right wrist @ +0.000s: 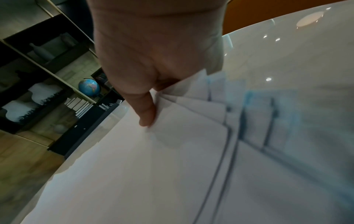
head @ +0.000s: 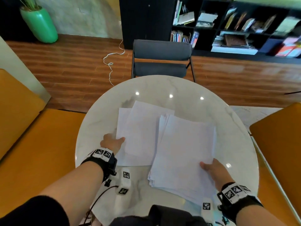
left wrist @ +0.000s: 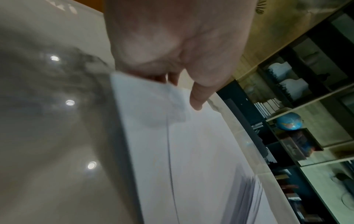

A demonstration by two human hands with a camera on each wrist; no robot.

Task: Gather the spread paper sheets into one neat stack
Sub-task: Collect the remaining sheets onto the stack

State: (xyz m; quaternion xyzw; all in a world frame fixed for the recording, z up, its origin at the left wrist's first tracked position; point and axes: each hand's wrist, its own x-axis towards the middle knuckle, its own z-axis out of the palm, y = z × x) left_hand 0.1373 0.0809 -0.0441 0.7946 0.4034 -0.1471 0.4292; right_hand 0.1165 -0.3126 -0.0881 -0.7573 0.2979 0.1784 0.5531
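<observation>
We find the left hand (head: 112, 141) at the left edge of the loose sheets (head: 138, 136), thumb (left wrist: 197, 97) on top of the paper and the other fingers tucked beneath — a pinch on that edge. The right hand (head: 211, 170) holds the thicker bundle (head: 184, 154) at its near right corner in the same way: thumb (right wrist: 146, 112) pressed on the top sheet, fingers hidden below. The bundle's edges are fanned, not squared, and it overlaps the right side of the loose sheets.

Both groups of paper lie on the round white marble table (head: 162, 87), towards its near half; the loose sheets sit left and slightly farther, one of them skewed behind the others.

Beyond the far rim we note a dark chair (head: 161, 61) — behind it a black bookshelf (head: 228, 26). A green vase (head: 39, 24) stands at the far left, and a white cable (head: 112, 62) trails over the wooden floor.
</observation>
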